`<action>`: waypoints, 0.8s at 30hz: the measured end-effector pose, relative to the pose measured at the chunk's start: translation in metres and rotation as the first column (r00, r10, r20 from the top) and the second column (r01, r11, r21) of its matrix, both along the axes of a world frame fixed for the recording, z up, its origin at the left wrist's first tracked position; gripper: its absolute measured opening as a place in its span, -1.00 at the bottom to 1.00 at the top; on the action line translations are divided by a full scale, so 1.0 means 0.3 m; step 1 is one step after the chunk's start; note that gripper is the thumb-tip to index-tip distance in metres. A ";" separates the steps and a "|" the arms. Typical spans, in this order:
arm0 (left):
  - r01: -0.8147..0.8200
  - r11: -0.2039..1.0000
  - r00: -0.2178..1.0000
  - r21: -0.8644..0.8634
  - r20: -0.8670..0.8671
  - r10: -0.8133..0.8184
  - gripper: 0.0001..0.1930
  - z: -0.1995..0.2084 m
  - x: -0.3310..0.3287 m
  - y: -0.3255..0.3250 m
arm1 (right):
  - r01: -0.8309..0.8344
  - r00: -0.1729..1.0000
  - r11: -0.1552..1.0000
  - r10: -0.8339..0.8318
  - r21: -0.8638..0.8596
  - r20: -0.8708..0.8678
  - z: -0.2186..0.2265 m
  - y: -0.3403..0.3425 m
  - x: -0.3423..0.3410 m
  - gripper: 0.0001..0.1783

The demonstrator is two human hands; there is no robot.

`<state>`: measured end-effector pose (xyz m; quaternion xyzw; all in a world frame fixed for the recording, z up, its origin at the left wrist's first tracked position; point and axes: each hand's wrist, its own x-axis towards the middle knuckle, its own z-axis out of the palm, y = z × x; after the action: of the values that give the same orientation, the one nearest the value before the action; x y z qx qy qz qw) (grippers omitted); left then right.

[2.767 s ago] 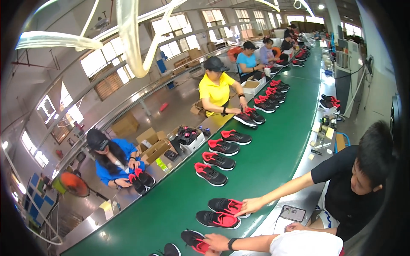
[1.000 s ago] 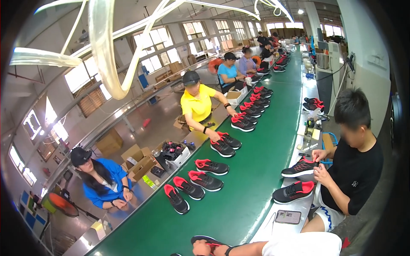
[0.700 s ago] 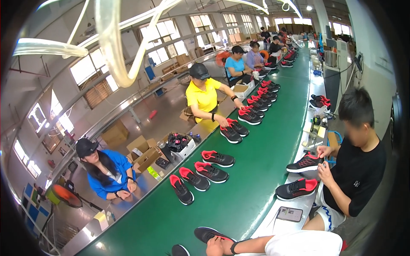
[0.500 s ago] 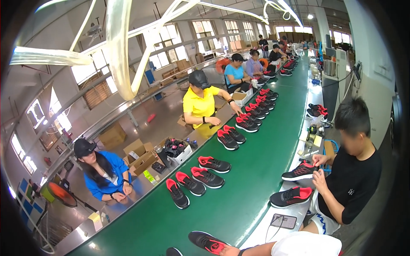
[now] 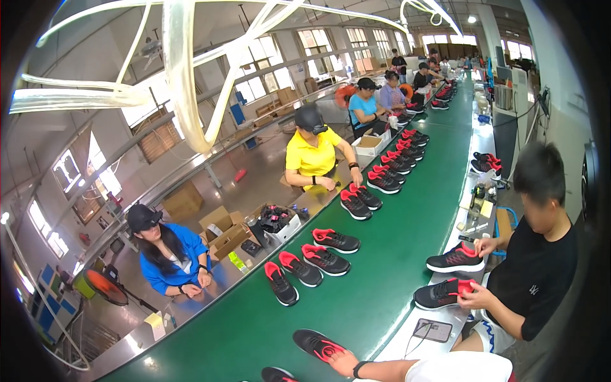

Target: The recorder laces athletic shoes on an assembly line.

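Observation:
At the lower edge, my right hand (image 5: 344, 363) reaches in from the right, a white sleeve above the elbow and a black band on the wrist. It grips the heel end of a black sneaker (image 5: 310, 343) with a red lining, fingers at the opening. This sneaker sits at the near edge of the green conveyor belt (image 5: 229, 337), toe pointing left and away. Part of another black sneaker (image 5: 277, 374) is cut off by the lower edge. My left hand is out of view.
Several sneakers (image 5: 326, 259) stand farther along the belt. On my right, a co-worker in black (image 5: 534, 274) handles two sneakers on a metal ledge, beside a phone (image 5: 433, 330). Co-workers in blue (image 5: 168, 254) and yellow (image 5: 313, 153) are across the belt; cartons (image 5: 226, 232) stand behind.
The view has shifted, moving the scene rightward. My right hand and its sneaker are slightly farther onto the belt. One hand of the co-worker in black has moved to the nearer sneaker.

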<state>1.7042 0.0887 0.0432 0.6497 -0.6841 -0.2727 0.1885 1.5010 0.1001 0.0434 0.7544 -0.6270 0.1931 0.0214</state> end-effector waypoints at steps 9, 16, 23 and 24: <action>0.460 0.875 0.866 -0.150 -0.142 -0.480 -0.72 0.144 -0.149 0.141 | -0.429 0.903 0.902 0.430 0.039 -0.015 0.158 -0.260 0.249 -0.61; 0.448 0.884 0.832 -0.131 -0.302 -0.466 -0.68 -0.014 0.000 0.131 | -0.350 0.927 0.902 0.373 0.252 -0.047 0.147 -0.180 0.191 -0.62; 0.379 0.871 0.884 -0.311 -0.157 -0.441 -0.57 -0.117 0.061 0.080 | -0.014 0.999 0.987 0.005 0.158 0.051 0.105 -0.177 0.167 -0.78; 0.387 0.869 0.879 -0.309 -0.160 -0.449 -0.57 -0.138 0.051 0.065 | -0.004 0.999 0.987 -0.004 0.162 0.049 0.087 -0.192 0.161 -0.78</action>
<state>1.7194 0.1083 0.0017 0.4182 -0.8134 -0.2846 0.2873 1.5492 0.0425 0.0694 0.7485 -0.6411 0.1603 -0.0554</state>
